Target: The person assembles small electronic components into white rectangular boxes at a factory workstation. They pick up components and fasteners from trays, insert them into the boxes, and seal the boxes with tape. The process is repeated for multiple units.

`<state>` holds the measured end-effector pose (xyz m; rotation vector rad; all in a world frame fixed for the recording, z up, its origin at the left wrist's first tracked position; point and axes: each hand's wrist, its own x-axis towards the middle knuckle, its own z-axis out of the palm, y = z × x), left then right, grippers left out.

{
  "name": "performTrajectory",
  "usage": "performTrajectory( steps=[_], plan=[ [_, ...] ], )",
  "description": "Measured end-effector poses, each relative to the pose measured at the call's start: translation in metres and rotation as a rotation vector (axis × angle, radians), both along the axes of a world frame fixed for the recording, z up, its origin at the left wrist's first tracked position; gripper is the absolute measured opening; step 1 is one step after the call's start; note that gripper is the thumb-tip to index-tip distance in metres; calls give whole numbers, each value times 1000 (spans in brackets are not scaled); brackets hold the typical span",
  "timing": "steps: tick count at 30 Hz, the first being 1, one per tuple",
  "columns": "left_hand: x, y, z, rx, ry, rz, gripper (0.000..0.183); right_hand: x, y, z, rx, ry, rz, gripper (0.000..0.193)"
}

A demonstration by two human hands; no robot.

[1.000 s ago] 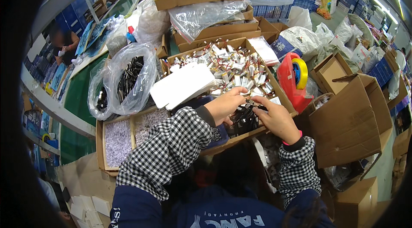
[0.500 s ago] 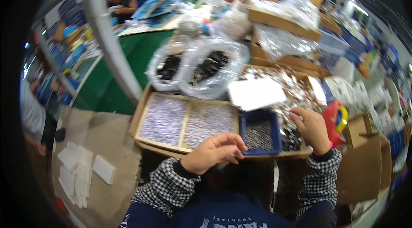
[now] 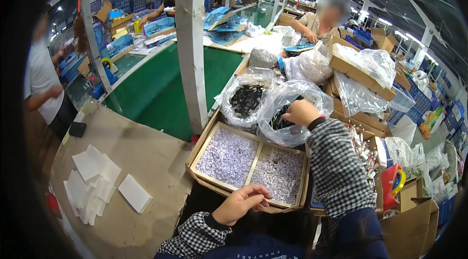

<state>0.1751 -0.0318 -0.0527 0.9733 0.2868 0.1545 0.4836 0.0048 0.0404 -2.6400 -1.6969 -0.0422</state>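
1. Head view: my right hand (image 3: 301, 113) is inside the clear plastic bag (image 3: 319, 99), at its black parts (image 3: 279, 119); whether it grips any, I cannot tell.
2. My left hand (image 3: 242, 204), well apart, hangs loosely unclenched by the divided tray (image 3: 254, 161).
3. Pale lettering (image 3: 267, 254) crosses my navy shirt (image 3: 219, 252).

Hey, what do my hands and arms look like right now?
The left hand and right hand are gloveless. Checked black-and-white sleeves end in dark cuffs; navy cloth covers the right upper arm. Pink shows at the right wrist.
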Motion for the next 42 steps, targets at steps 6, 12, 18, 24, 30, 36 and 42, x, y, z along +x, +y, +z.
performTrajectory(
  steps=[6, 12, 18, 24, 30, 36, 42],
  plan=[
    [-1, -6, -3, -10, 14, -21, 20, -31, 33, -24, -231, 173, -243, 59],
    [-9, -19, -1, 3, 63, -18, 16, -32, 50, -42, -99, 364, -501, 64],
    [-27, -21, -1, -36, 91, 83, 16, 1, 37, -51, 408, 477, -387, 61],
    [-16, -28, -4, -32, 51, 31, 14, 45, -13, -5, 259, 635, -166, 30],
    [-3, -41, -6, -36, 96, -38, 15, 35, -62, 2, 734, 1089, -263, 37],
    [15, -44, -11, -59, 112, -76, 14, 34, -171, 15, 1089, 1458, -141, 37],
    [47, -49, -12, -32, 29, -122, 13, 28, -313, 6, 1031, 1092, -287, 35]
  ],
)
